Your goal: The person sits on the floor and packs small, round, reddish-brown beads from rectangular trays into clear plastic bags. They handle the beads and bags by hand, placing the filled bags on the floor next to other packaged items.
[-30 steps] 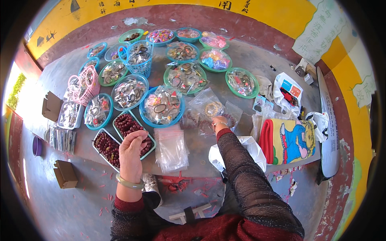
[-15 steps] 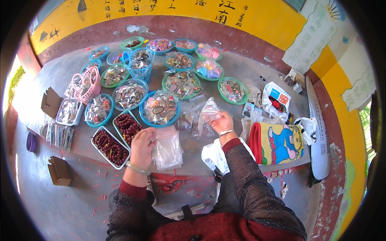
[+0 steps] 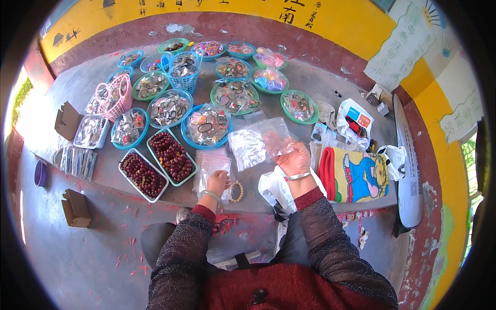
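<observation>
A flat clear plastic bag (image 3: 253, 144) hangs from my right hand (image 3: 295, 159), whose thumb and fingers pinch its right edge. Lower and to the left, my left hand (image 3: 218, 182) is closed, palm down, over the near part of a stack of clear plastic bags (image 3: 209, 161). A pale beaded bracelet (image 3: 237, 191) shows as a loop against the right side of that hand and seems held by it; the fingertips are partly hidden. Just left of the stack, a tray of dark red beaded strings (image 3: 172, 159) stands beside a similar white tray (image 3: 143, 175).
Beyond my hands, several round basins, such as a blue basin (image 3: 206, 126), hold bagged trinkets. A pink basket (image 3: 118, 98) and a blue basket (image 3: 183, 72) stand among them. At right lie a folded patterned cloth (image 3: 356, 175) and white plastic bags (image 3: 274, 191).
My left hand has moved right and down onto the bag stack, and the beaded bracelet has come into view beside it. The bag in my right hand has spread flat.
</observation>
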